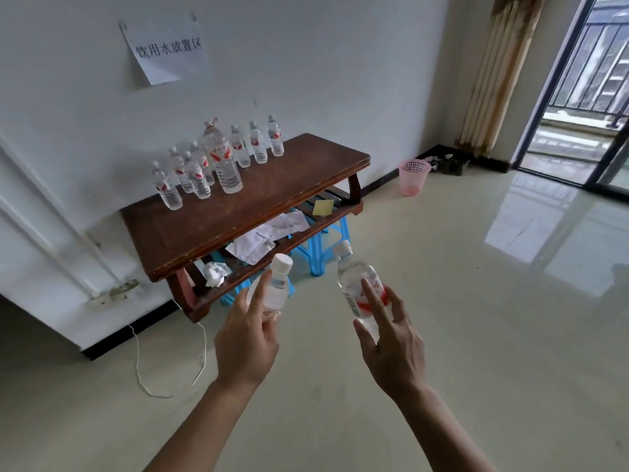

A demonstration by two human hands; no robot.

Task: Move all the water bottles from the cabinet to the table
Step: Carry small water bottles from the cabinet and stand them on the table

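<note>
Head view: the left hand (246,338) grips the left bottle (276,289), cap up, its long axis leaning slightly right. The right hand (391,345) grips the right bottle (357,284), cap up, its axis tilted left. Both bottles are in the air above the floor (459,335), just short of the brown wooden surface (258,199). The right bottle's red-and-white label is too blurred to read. Small bottles (199,180) with red labels stand upright around a large bottle (224,165) at the surface's back. A sign (163,49) on the white wall reads 饮用水放置区. Papers (269,236) lie on the shelf beneath, over blue stools (315,250). A pink basket (413,177) stands by the wall, near a curtain (500,73) and a glass door (595,97).
</note>
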